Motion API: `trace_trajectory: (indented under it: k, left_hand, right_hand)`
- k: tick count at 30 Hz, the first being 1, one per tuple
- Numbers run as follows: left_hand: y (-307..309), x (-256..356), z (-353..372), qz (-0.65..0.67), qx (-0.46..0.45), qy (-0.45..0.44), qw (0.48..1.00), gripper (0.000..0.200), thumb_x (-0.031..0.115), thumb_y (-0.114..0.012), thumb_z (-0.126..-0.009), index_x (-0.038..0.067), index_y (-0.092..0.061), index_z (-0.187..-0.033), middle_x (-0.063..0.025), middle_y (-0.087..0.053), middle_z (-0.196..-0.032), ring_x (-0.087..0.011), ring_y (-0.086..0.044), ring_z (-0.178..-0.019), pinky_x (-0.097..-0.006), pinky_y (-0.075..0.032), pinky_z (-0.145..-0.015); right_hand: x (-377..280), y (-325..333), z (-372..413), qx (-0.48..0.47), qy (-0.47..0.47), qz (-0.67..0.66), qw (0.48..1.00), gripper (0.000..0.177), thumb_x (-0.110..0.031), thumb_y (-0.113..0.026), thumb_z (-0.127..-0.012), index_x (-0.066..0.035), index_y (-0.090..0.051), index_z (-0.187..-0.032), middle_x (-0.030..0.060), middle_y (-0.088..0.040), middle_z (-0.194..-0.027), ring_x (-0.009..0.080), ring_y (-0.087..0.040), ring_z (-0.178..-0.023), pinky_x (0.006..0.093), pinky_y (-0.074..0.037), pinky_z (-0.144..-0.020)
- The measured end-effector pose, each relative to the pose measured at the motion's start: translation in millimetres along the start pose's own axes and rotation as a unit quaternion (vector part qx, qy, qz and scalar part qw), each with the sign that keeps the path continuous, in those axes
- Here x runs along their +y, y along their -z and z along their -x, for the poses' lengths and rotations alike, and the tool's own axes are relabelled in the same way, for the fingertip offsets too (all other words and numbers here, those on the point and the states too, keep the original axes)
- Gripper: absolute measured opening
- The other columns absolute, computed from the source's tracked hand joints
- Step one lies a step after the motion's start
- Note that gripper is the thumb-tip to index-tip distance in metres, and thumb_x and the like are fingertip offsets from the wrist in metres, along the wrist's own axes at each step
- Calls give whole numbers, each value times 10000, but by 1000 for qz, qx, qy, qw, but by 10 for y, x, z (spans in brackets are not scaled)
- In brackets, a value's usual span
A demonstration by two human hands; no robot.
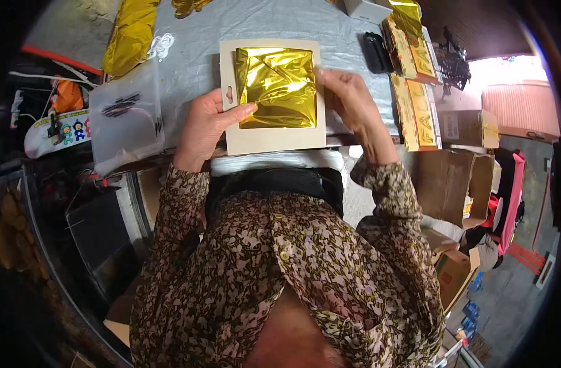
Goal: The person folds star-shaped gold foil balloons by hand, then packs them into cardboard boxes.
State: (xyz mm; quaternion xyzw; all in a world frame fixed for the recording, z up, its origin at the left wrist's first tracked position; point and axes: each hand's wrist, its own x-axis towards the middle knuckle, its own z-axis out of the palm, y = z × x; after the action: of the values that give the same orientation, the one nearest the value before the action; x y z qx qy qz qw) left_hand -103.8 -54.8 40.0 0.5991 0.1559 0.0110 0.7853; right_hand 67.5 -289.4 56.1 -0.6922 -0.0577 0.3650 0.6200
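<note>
Start from the grey-covered table (197, 27), with a translucent plastic bin (127, 144) at the left and orange-and-yellow printed cartons (418, 122) along the right side. At the near edge, straight ahead of the patterned shirt (231, 264), find the cream hang-card (280, 142), long axis pointing away from the chest. Within its outline, roughly squared to its borders, see the folded gold foil (277, 89): about as wide as long, so with no strong long axis to read.

Note the relation that matters: foil between both hands, just right of the left hand (200, 126) and just left of the right hand (354, 101). Count the left as the nearer, thumb laid over the foil's lower left part, card gripped at its left side between thumb and fingers. Place the right beside the upper right border, fingers curled, thumb and index tips close together there; cannot tell whether pinching the edge or only touching. Smallest, make out the hang-hole (230, 92) beside the left index finger.

Lose most of the left fingers behind the card. Hard to judge, through glare and creases, whether on top of a flat card or showing through a window. Cut off by the top edge: more crumpled gold foil (185, 6).
</note>
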Motion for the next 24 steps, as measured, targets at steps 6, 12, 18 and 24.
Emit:
trace_trajectory:
  k: [6, 12, 18, 24]
  left_hand:
    - [-56, 132, 65, -24, -7, -11, 1000, 175, 99, -747, -912, -5, -689, -1040, -30, -722, -930, -87, -661, -831, -227, -520, -746]
    - [6, 17, 99, 35, -52, -25, 998, 215, 83, -662, -982, -48, -672, -1152, -40, -722, -972, -67, -658, -837, -215, -532, -743]
    - [992, 451, 610, -330, 85, -150, 928, 220, 80, -732, -906, -18, -713, -1102, -61, -740, -931, -119, -701, -876, -254, -555, -798]
    - [1963, 406, 841, -421, 172, -58, 889, 301, 149, -886, -740, 42, -698, -949, 44, -581, -817, -47, -503, -724, -221, -468, -683]
  right_hand:
    - [92, -71, 214, -16, -28, -68, 997, 189, -141, -682, -957, 31, -717, -1028, 63, -724, -917, 127, -670, -798, 263, -539, -720]
    - [301, -30, 97, -65, 47, -137, 987, 158, -73, -650, -970, 53, -711, -1043, 113, -746, -1010, 146, -699, -859, 279, -561, -800]
    - [181, 84, 123, -43, 76, -124, 988, 217, -94, -662, -966, 56, -688, -1120, 108, -740, -1063, 154, -699, -906, 288, -553, -866]
    - [230, 312, 55, -44, 96, -158, 982, 221, -105, -639, -980, 49, -688, -1132, 114, -738, -1085, 170, -703, -940, 299, -550, -890]
